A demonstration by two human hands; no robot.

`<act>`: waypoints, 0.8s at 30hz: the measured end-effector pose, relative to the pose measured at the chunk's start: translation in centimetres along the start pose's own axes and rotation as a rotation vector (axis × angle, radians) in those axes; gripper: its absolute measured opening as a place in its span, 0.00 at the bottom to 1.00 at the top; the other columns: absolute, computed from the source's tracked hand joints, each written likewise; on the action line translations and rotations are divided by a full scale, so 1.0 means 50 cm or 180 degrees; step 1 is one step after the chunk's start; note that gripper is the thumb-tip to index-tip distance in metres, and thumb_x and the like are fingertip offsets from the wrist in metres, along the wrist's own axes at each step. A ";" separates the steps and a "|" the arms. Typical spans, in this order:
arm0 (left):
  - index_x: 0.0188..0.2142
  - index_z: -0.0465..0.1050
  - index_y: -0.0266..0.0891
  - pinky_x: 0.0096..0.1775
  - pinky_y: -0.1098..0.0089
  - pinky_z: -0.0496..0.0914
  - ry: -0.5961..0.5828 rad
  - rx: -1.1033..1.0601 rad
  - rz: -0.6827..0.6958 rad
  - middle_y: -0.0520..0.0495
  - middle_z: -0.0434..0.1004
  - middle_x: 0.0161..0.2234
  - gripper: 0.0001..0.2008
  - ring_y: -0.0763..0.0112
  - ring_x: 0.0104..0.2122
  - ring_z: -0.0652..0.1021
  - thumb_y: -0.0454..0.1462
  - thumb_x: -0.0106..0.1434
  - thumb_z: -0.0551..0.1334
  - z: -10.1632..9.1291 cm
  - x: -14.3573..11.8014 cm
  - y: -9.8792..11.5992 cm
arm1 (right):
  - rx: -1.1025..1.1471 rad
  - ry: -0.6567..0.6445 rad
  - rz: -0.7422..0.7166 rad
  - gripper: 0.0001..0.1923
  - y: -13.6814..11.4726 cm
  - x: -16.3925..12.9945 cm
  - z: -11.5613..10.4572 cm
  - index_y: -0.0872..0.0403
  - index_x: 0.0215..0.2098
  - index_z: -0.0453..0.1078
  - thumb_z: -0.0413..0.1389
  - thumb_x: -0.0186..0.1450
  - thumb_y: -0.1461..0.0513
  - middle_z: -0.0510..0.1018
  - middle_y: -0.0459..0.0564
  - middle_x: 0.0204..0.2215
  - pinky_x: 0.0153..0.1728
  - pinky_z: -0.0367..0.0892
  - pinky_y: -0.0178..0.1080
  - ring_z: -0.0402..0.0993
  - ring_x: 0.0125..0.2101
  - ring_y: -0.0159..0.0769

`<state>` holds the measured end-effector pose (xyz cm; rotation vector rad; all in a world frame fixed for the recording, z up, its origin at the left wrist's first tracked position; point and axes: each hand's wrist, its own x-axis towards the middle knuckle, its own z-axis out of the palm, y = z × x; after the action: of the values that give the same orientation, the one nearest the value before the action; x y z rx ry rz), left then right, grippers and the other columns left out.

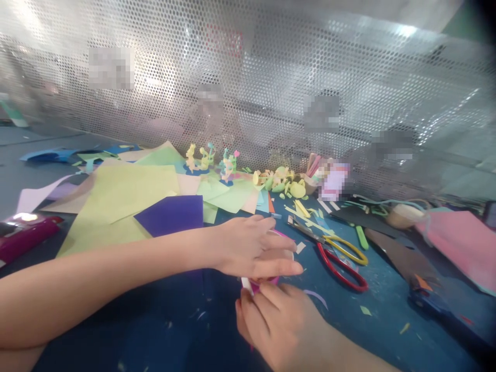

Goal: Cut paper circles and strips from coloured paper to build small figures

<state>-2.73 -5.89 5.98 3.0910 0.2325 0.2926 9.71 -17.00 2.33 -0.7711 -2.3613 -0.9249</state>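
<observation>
Both hands meet over the bench (163,330), the left hand (251,248) and right hand (279,320) pinching a small pink-and-white paper piece (258,283) between their fingers, scissors (337,253) just beside.

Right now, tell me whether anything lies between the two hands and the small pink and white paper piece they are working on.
Nothing visible does. The left hand and right hand both touch the small pink and white paper piece directly; the red-and-yellow-handled scissors lie apart, on the right.
</observation>
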 end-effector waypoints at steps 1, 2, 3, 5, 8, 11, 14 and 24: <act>0.56 0.55 0.56 0.44 0.65 0.59 0.0015 0.0042 0.0044 0.49 0.63 0.52 0.20 0.59 0.48 0.64 0.47 0.65 0.49 0.002 -0.001 -0.001 | -0.0008 -0.0007 -0.0019 0.07 -0.001 0.001 0.001 0.61 0.23 0.71 0.55 0.58 0.67 0.73 0.51 0.15 0.15 0.56 0.37 0.69 0.19 0.37; 0.56 0.56 0.56 0.44 0.65 0.59 0.0023 0.0074 0.0080 0.50 0.62 0.54 0.19 0.59 0.48 0.63 0.46 0.65 0.49 0.003 -0.002 -0.002 | -0.0020 -0.0002 -0.0024 0.06 -0.003 0.001 0.002 0.61 0.24 0.71 0.55 0.58 0.67 0.73 0.51 0.15 0.15 0.56 0.37 0.69 0.19 0.37; 0.56 0.56 0.57 0.44 0.64 0.59 0.0036 0.0098 0.0106 0.51 0.61 0.55 0.19 0.59 0.49 0.62 0.46 0.65 0.49 0.003 -0.002 -0.001 | -0.0030 -0.0003 -0.0012 0.06 -0.005 0.002 0.003 0.61 0.24 0.71 0.55 0.58 0.67 0.73 0.51 0.16 0.15 0.56 0.37 0.69 0.19 0.37; 0.56 0.56 0.57 0.44 0.64 0.59 0.0062 0.0103 0.0098 0.52 0.61 0.55 0.19 0.58 0.49 0.62 0.46 0.65 0.48 0.001 0.000 0.001 | -0.0033 0.0040 0.0034 0.05 -0.008 0.002 0.003 0.62 0.24 0.71 0.56 0.57 0.68 0.74 0.51 0.16 0.15 0.54 0.36 0.69 0.19 0.37; 0.56 0.56 0.57 0.43 0.65 0.60 0.0070 -0.0040 -0.0073 0.50 0.64 0.52 0.21 0.59 0.49 0.63 0.50 0.64 0.47 -0.006 0.003 0.007 | 0.0034 0.0102 0.0088 0.04 -0.012 -0.001 -0.001 0.61 0.22 0.71 0.57 0.55 0.68 0.73 0.50 0.14 0.13 0.51 0.36 0.66 0.16 0.35; 0.56 0.57 0.56 0.43 0.66 0.61 0.0081 -0.0078 -0.0164 0.49 0.67 0.49 0.22 0.59 0.48 0.65 0.52 0.64 0.46 -0.008 0.005 0.011 | 0.0064 0.0137 0.0059 0.05 -0.010 -0.009 -0.007 0.60 0.20 0.71 0.58 0.53 0.67 0.70 0.47 0.11 0.12 0.48 0.36 0.62 0.13 0.32; 0.55 0.58 0.54 0.43 0.66 0.61 0.0130 0.0143 -0.0070 0.47 0.67 0.48 0.21 0.60 0.47 0.65 0.50 0.64 0.49 -0.005 0.004 0.011 | 0.0036 0.0124 -0.0035 0.05 -0.003 -0.022 -0.015 0.60 0.21 0.70 0.57 0.54 0.66 0.70 0.46 0.12 0.13 0.48 0.36 0.61 0.13 0.31; 0.54 0.61 0.51 0.43 0.64 0.63 -0.0154 -0.0364 -0.0688 0.43 0.67 0.44 0.28 0.60 0.41 0.69 0.57 0.61 0.45 -0.031 0.016 0.029 | 0.0324 -0.0053 -0.0116 0.03 0.025 -0.060 -0.041 0.59 0.25 0.70 0.55 0.56 0.67 0.68 0.43 0.12 0.14 0.49 0.37 0.60 0.14 0.30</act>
<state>-2.03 -7.18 7.72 2.9220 0.5239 0.2153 13.16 -18.70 2.39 -0.7007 -2.4235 -0.8089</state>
